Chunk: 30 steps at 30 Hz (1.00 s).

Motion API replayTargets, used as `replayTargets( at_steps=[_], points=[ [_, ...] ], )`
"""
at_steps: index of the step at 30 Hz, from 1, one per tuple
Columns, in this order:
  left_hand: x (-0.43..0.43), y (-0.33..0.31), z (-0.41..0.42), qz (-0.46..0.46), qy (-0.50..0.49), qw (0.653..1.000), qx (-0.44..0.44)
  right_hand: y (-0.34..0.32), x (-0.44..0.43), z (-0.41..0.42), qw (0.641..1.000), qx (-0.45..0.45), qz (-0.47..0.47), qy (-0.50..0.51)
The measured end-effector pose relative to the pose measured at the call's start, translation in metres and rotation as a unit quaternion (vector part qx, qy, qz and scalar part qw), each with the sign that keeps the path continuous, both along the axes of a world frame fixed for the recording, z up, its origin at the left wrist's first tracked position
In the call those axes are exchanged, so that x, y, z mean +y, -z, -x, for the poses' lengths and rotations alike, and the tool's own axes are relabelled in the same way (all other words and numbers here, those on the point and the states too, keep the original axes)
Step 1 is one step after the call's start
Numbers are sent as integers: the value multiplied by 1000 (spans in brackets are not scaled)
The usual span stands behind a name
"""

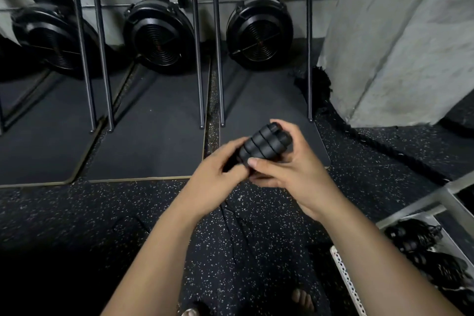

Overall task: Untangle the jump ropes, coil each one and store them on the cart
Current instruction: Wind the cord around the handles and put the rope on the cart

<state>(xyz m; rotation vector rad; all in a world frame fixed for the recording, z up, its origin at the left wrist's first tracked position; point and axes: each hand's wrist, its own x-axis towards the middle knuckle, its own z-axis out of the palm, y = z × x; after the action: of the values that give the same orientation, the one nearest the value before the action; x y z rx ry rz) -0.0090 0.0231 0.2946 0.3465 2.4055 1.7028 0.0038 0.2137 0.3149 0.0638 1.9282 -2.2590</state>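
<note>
Two black jump rope handles [264,145] lie side by side, with thin black cord wound around them in several turns. My right hand [289,169] grips the handle bundle from the right, thumb across its lower end. My left hand [218,174] holds the bundle's lower left end, fingers curled there. A thin black cord [230,223] hangs from the bundle down to the speckled floor between my arms. The metal cart [436,202] stands at the lower right, holding several coiled black jump ropes [420,241] on its shelf.
Three black fan rowers [259,33] stand upright against the wall, their rails rising over dark mats [154,136]. A grey concrete pillar [400,46] fills the right. A thick black battle rope [379,146] lies along its base. My sandalled feet [302,300] show at the bottom.
</note>
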Motion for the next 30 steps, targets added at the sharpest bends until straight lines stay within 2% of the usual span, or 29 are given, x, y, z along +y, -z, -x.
replayTargets(
  at_steps=[4, 6, 7, 9, 11, 14, 16, 18, 20, 22, 25, 27, 30],
  points=[
    [6, 11, 2, 102, 41, 994, 28, 7, 8, -3, 999, -22, -45, 7],
    [6, 19, 4, 135, 53, 989, 37, 14, 14, -1, 994, -28, -107, -6],
    [5, 21, 5, 150, 61, 986, 38, 15, 18, 0, 985, -25, -168, -14],
    [3, 25, 7, 205, 72, 974, 63, 13, 25, 1, 940, -7, -340, -36],
    [4, 28, 5, 263, 83, 957, 88, 13, 27, -1, 885, 28, -459, -73],
    [12, 34, 0, 287, 97, 947, 103, 17, 17, -5, 828, 47, -539, -149],
    [12, 34, -1, 270, 90, 953, 100, 20, 12, -6, 805, 55, -567, -167],
    [5, 29, 2, 227, 64, 967, 98, 17, 14, -4, 809, 51, -562, -162],
    [-5, 21, 7, 181, 21, 979, 93, 11, 22, -4, 838, 33, -521, -156],
    [-14, 14, 8, 137, -31, 987, 83, 5, 30, -5, 882, 20, -443, -158],
    [-17, 14, 11, 56, -117, 991, 37, -8, 34, -11, 946, -3, -274, -172],
    [-16, 26, 19, 13, -158, 987, -20, -13, 29, -15, 965, -5, -182, -187],
    [-8, 39, 25, 36, -169, 984, -32, -15, 17, -21, 973, 3, -96, -209]
  ],
)
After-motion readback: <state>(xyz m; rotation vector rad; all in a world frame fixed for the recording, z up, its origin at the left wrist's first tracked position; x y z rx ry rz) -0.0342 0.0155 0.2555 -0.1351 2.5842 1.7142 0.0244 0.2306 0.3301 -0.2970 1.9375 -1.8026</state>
